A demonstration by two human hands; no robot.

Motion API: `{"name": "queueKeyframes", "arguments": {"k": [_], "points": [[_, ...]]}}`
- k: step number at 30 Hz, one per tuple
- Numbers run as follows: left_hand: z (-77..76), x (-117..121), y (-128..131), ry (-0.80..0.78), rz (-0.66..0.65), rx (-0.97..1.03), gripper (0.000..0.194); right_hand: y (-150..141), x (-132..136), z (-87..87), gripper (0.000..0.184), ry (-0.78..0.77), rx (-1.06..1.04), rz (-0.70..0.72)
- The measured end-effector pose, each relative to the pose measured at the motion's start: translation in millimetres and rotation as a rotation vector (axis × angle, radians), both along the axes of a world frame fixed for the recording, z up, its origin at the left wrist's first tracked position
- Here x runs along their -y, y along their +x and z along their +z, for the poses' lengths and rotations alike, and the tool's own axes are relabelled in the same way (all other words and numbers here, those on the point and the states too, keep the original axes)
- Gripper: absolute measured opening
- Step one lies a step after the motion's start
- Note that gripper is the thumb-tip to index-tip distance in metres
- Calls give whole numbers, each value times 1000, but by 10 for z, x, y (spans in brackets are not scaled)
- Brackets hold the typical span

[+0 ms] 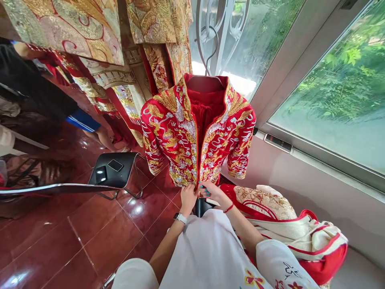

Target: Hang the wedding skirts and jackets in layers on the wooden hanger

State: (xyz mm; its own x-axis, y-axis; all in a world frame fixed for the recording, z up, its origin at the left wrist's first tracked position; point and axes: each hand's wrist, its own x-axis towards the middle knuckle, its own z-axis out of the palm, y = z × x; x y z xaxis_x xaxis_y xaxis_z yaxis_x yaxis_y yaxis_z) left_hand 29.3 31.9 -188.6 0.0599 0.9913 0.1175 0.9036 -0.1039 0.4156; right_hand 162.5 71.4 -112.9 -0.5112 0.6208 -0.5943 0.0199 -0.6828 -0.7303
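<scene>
A red jacket (pixel 180 140) with gold and silver embroidery hangs from a metal hanger (pixel 213 48) in front of me, its front edges parted at the collar and coming close together at the hem. My left hand (pixel 188 197), with a watch on the wrist, is closed on the lower front edge. Beside it my right hand (pixel 209 190), a red cord at its wrist, pinches the other front edge at the hem. The fingertips of both hands nearly meet there, and what lies between them is too small to make out.
More embroidered garments (pixel 156 24) hang at the upper left. A black chair (pixel 116 176) with a phone (pixel 115 165) on it stands left. Red-and-white garments (pixel 285 228) are heaped at right, below the window (pixel 337 88). A person in dark clothes (pixel 39 80) is at far left.
</scene>
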Motion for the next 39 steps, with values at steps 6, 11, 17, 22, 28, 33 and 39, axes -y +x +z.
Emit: {"name": "queueKeyframes", "arguments": {"k": [6,11,17,22,28,33,39], "points": [[14,-28,-24,30,38,18,25,1,-369,520,33,265,-41,-102],[280,-162,-37,95,154,62,19,-205,-267,526,33,272,37,-211],[630,-519,61,147,93,49,11,-269,-167,408,30,284,-24,-330],[622,-575,148,150,36,23,14,-133,-270,517,34,270,-52,-317],[595,-614,195,197,46,50,19,-56,-608,975,34,371,-86,-318],[589,-651,201,207,72,55,22,-117,-927,1492,29,489,-117,-365],[609,-690,138,235,99,108,23,-269,-1247,2036,29,592,-137,-481]]}}
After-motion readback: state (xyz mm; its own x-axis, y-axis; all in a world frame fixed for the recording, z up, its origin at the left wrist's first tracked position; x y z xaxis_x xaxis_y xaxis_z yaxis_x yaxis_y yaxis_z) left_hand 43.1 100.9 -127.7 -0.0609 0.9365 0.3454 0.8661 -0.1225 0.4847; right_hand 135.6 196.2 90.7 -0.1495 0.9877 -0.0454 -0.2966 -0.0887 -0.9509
